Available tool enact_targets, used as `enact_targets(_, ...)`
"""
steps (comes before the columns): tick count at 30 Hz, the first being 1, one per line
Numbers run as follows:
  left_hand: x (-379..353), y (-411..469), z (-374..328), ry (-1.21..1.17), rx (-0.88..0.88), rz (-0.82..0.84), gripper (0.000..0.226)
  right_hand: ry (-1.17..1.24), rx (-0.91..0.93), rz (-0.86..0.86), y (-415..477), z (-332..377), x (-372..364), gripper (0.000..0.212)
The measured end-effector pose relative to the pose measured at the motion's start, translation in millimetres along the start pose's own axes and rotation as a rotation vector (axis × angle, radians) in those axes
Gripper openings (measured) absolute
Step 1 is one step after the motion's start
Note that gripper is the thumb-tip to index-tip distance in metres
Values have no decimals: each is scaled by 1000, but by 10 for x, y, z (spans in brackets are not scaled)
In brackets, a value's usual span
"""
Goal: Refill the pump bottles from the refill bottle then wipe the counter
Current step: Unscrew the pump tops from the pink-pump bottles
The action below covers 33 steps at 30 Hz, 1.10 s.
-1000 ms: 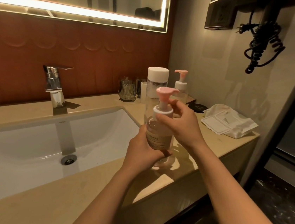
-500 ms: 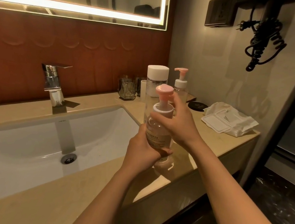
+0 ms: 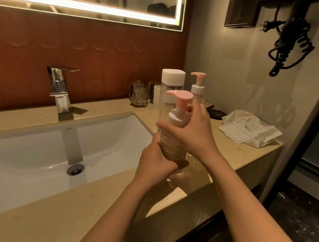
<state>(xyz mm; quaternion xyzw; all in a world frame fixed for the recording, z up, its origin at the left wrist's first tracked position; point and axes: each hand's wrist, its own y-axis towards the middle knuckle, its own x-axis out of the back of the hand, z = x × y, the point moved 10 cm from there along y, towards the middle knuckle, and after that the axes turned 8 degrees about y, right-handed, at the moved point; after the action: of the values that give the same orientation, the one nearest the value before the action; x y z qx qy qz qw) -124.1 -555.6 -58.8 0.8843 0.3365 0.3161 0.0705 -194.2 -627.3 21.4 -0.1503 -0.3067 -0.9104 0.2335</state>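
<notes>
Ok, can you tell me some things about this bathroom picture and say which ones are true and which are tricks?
1. The left hand and the right hand both hold the pump bottle. True.
2. Water runs from the tap. False: no water shows coming out.
3. A second pump bottle with a pink top stands at the back by the wall. True.
4. The wipes pack lies in the sink. False: it lies on the counter, at the right end.
5. The refill bottle has its white cap off. False: the cap is on.
</notes>
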Motion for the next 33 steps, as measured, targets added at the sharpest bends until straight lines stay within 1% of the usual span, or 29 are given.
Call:
enact_targets(2, -3, -3, 5, 13, -3, -1, 75, 18, 19, -73, -10, 1, 80, 76)
enact_targets(3, -2, -6, 11, 20, -4, -4, 74, 39, 16, -83, -16, -8, 98, 71)
enact_targets(5, 6, -10, 15, 23, -1, -8, 72, 53, 1, -37, -10, -24, 71, 66)
enact_targets(9, 1, -6, -2, 1, 5, 0, 71, 9, -19, 104, 16, 8, -71, 65)
enact_targets(10, -2, -6, -3, 2, 6, -1, 72, -19, -21, 116, 20, 10, -91, 70)
enact_targets(11, -4, -3, 1, 5, 9, -2, 74, -50, -24, 102, 23, 16, -82, 80)
enact_targets(12, -3, -2, 8, 8, 12, -3, 76, -67, -29, 70, 16, 29, -47, 89)
enact_targets(13, -6, 0, 20, 12, 12, -2, 75, -54, -28, 31, 6, 45, 3, 92)
enact_targets(15, -12, 1, 40, 31, 4, 0, 72, 50, -26, -19, -19, 46, 90, 84)
enact_targets(17, -10, 1, 56, 45, -1, 1, 70, 167, -33, -9, -49, 55, 137, 76)
enact_targets(22, 27, -20, 17, 38, -11, -1, 70, 352, 14, -10, -31, 195, 286, 71)
enact_targets(28, 40, -34, 13, 29, -6, -8, 73, 595, 87, -120, 3, 392, 641, 60)
enact_targets(33, 19, -23, 44, 24, 1, 0, 77, 799, 124, -246, 11, 288, 1026, 51)
